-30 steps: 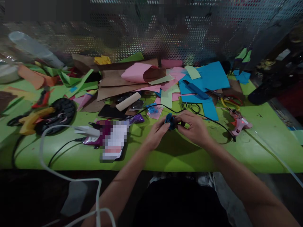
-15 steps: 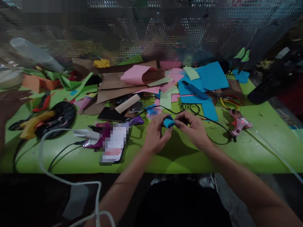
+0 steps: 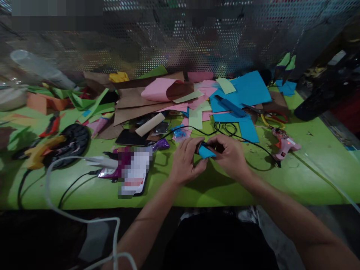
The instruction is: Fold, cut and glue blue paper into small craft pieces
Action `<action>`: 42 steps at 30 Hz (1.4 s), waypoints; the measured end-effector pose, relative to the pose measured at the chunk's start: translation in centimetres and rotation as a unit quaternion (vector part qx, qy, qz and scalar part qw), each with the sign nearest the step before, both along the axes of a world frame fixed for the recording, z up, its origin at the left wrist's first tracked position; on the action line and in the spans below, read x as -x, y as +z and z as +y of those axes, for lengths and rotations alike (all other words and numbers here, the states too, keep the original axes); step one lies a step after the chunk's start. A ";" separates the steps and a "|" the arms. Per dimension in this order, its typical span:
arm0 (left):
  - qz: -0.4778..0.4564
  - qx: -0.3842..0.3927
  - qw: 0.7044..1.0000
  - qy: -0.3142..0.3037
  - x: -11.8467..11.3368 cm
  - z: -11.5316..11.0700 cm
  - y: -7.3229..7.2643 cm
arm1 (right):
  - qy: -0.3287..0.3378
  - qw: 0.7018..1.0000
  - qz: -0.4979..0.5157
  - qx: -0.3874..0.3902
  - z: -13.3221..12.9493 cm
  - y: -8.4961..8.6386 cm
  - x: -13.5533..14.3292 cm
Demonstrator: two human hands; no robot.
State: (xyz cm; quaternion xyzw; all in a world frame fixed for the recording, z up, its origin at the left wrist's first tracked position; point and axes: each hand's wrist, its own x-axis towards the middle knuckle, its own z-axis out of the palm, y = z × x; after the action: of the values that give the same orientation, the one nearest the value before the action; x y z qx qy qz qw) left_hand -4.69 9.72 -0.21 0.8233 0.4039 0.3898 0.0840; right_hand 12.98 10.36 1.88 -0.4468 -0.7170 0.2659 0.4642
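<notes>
Between my two hands is a small piece of blue paper (image 3: 206,152), curled into a short roll and held just above the green table. My left hand (image 3: 184,159) is closed around its left side, thumb below and fingers above. My right hand (image 3: 229,153) pinches the other end, fingers bent over it. The fingers hide part of the roll, and a dark bit shows at its top. A phone (image 3: 136,170) lies left of my left hand, beside a purple packet (image 3: 161,144). Behind my hands a black cable (image 3: 194,128) crosses the table.
On the right sit a pink glue gun (image 3: 287,146) and scissors (image 3: 272,119). Blue sheets (image 3: 253,90), a pink sheet (image 3: 157,89) and brown paper (image 3: 132,107) are heaped at the back. A yellow glue gun (image 3: 42,152) rests by a black dish (image 3: 74,138) at left.
The blue roll has turned and its open edge now flares toward the right. My right hand has closed in nearer to my left. Another person's arm at the far left has left the view.
</notes>
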 end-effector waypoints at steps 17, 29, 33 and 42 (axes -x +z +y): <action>-0.093 0.156 0.983 -0.035 0.2 0.1 -0.3 | 0.042 0.997 -0.064 -0.018 0.4 1.1 -0.9; -0.294 0.308 0.904 -0.043 0.3 0.5 -1.8 | 0.095 0.995 0.007 -0.009 1.2 0.6 -1.0; -0.299 0.321 0.898 -0.031 0.5 0.6 -2.2 | 0.110 0.993 -0.022 -0.046 1.2 0.8 -1.3; -0.299 0.318 0.899 -0.028 0.5 0.6 -2.1 | 0.132 0.981 -0.081 -0.116 1.4 0.4 -1.5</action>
State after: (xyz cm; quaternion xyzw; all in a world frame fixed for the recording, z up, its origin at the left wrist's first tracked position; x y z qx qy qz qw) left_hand -5.16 10.28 -2.28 0.6084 0.4386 0.4660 0.4693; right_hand 14.51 11.75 2.31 -0.3112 -0.8311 0.2023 0.4140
